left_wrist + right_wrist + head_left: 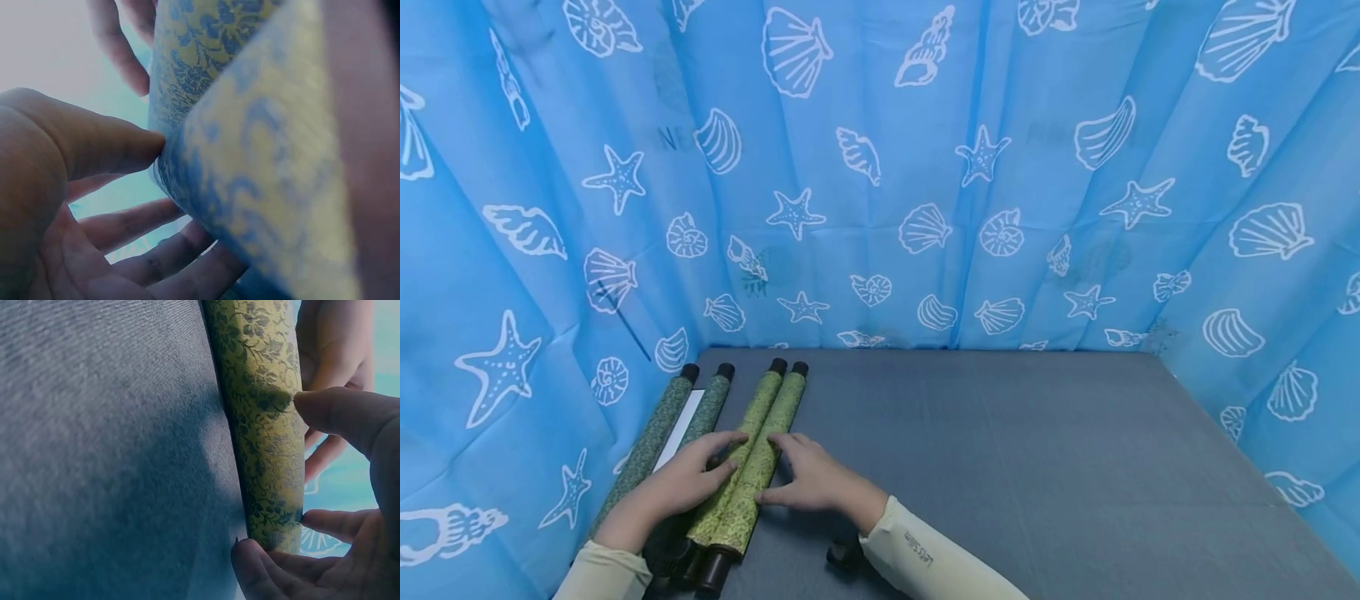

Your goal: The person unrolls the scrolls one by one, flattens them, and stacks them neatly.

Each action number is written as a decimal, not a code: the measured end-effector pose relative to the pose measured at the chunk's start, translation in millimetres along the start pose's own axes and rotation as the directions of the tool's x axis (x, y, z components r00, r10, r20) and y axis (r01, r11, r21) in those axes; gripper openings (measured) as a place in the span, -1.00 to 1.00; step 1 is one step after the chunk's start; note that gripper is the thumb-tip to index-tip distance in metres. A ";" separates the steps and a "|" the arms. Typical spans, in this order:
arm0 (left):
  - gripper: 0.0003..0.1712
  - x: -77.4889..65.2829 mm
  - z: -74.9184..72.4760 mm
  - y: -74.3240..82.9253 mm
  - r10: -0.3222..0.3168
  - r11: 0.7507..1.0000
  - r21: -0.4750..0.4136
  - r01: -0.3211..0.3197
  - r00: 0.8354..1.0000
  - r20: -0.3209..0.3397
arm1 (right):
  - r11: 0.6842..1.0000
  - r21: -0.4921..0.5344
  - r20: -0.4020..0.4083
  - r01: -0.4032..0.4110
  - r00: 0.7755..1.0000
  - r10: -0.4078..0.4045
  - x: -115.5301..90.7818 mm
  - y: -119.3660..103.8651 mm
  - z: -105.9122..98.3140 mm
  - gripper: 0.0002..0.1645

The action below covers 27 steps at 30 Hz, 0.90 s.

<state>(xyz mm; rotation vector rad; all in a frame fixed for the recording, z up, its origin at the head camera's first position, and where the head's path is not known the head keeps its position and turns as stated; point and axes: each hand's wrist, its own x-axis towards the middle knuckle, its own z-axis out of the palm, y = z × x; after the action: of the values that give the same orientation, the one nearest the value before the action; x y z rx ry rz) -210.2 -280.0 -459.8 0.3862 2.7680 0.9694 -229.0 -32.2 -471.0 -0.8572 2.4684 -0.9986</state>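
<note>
Two yellow-green rolls of a patterned scroll (751, 492) lie side by side on the table's left part, with dark roller ends. My left hand (688, 479) is at the left roll; in the left wrist view its thumb (125, 145) touches the patterned surface, its other fingers spread beyond. At the right roll, my right hand (820, 475) has thumb and fingertips against the side, fingers loosely bent. In the right wrist view the floral roll (265, 444) shows between the grey cloth and that hand. What lies under the rolls is hidden.
A dark green scroll (643, 450) with two rolls and a white strip (679, 429) between them lies at the left edge. A black object (842, 554) is by the right wrist. Grey cloth (1037, 467) covers the table; a blue shell-print curtain (880, 192) surrounds it.
</note>
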 end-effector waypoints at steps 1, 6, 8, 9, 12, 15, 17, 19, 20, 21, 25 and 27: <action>-0.46 0.4 0.2 -1.0 0.003 1.000 -0.005 -0.003 1.000 0.001 | 1.000 0.005 0.000 -0.007 1.000 0.007 0.2 -1.0 0.4 0.05; -0.46 0.7 1.3 -3.4 0.003 1.000 -0.027 -0.003 1.000 0.005 | 0.999 0.032 -0.001 -0.043 0.999 0.043 0.9 -4.1 3.7 0.07; -0.46 0.5 1.3 -3.2 0.011 0.999 -0.031 -0.011 1.000 0.005 | 0.998 0.044 -0.003 -0.049 0.999 0.050 1.7 -4.9 4.7 0.08; -0.46 0.5 1.4 -3.0 0.013 0.999 -0.033 -0.013 1.000 0.000 | 0.997 0.051 -0.004 -0.051 0.999 0.051 2.3 -5.1 5.2 0.08; -0.45 0.4 1.7 -1.8 0.026 0.999 -0.029 -0.027 1.000 -0.014 | 0.997 0.065 -0.005 -0.051 0.999 0.051 3.9 -6.2 6.5 0.10; -0.42 0.1 2.5 -0.1 0.021 1.000 -0.013 -0.021 1.000 -0.016 | 0.995 0.078 -0.009 -0.056 0.998 0.056 5.3 -6.7 8.2 0.12; -0.40 -0.3 3.4 1.0 -0.003 1.000 -0.013 0.002 1.000 -0.008 | 0.994 0.092 -0.009 -0.061 0.998 0.062 5.9 -6.9 9.5 0.13; -0.39 -1.4 3.6 2.4 -0.022 0.999 -0.029 0.023 1.000 0.009 | 0.992 0.107 -0.006 -0.069 0.997 0.070 6.4 -7.4 10.4 0.14; -0.38 -1.5 4.0 2.2 -0.028 0.999 -0.044 0.028 0.999 0.017 | 0.991 0.114 -0.004 -0.074 0.997 0.075 6.7 -7.5 10.8 0.15; -0.38 -2.0 4.2 2.8 -0.033 0.997 -0.063 0.034 0.999 0.024 | 0.989 0.129 0.001 -0.079 0.997 0.080 6.8 -7.3 11.4 0.15; -0.36 -3.5 4.6 6.1 -0.018 0.993 -0.116 0.022 0.999 0.041 | 0.982 0.165 -0.001 -0.091 0.996 0.092 7.9 -6.7 11.9 0.17; -0.36 -4.3 4.8 8.5 -0.015 0.992 -0.127 0.020 0.999 0.041 | 0.980 0.179 -0.006 -0.087 0.996 0.089 8.4 -6.6 11.6 0.18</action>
<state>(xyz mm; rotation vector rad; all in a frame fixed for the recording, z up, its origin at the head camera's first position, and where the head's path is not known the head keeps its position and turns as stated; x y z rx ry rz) -203.4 -272.1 -457.7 0.3570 2.6527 1.1141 -226.7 -47.4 -475.1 -0.6799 2.3622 -1.1760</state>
